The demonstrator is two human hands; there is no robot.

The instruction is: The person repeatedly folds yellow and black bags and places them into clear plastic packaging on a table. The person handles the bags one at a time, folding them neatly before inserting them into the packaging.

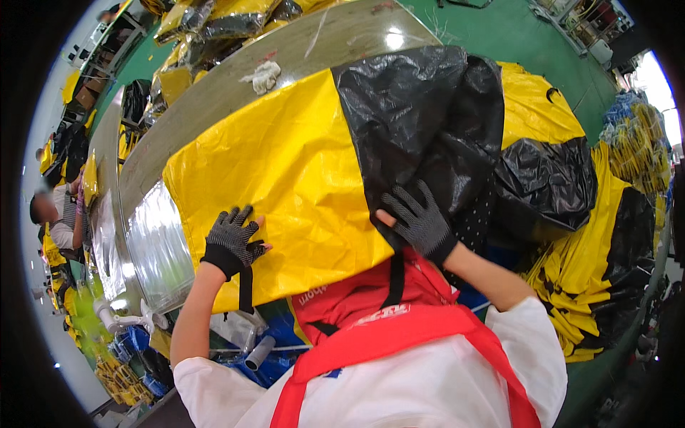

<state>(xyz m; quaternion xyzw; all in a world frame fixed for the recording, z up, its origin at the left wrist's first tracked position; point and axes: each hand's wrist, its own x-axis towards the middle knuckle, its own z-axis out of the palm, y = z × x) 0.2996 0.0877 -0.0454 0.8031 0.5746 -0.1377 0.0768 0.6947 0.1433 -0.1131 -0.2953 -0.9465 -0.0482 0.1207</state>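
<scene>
- Workshop w/ green floor (499, 28); long metal counter (342, 43) runs diagonally across view, shiny edge at lower left.
- Yellow bag (285, 171): large woven-plastic piece, lies flat on counter, near edge overhangs toward the person. Black strap hangs off that edge below L wrist.
- Black panel (421, 121): crinkled black sheet, overlaps right part of yellow bag, folds down off counter edge.
- Left hand (232, 239): dotted work glove, fingers spread apart, palm flat on yellow bag near its lower-left corner. Presses, no clamp.
- Right hand (419, 217): same glove type, fingers spread, laid on black panel where it meets the yellow. Cannot tell if any fabric is pinched under the palm.
- White rag (265, 75): on counter beyond the bag, well apart from both hands.
- Stack of yellow/black bags (606, 242): to the right, below counter level.
- Another person (57, 214) works at far left, apart.
- Risk, judged: slick fabric + overhang → bag may slide off counter if palm pressure eases.
- Risk: black panel is creased; flattening w/ one hand could set a skewed fold.
- Risk: hanging strap could snag on counter edge or apron.
</scene>
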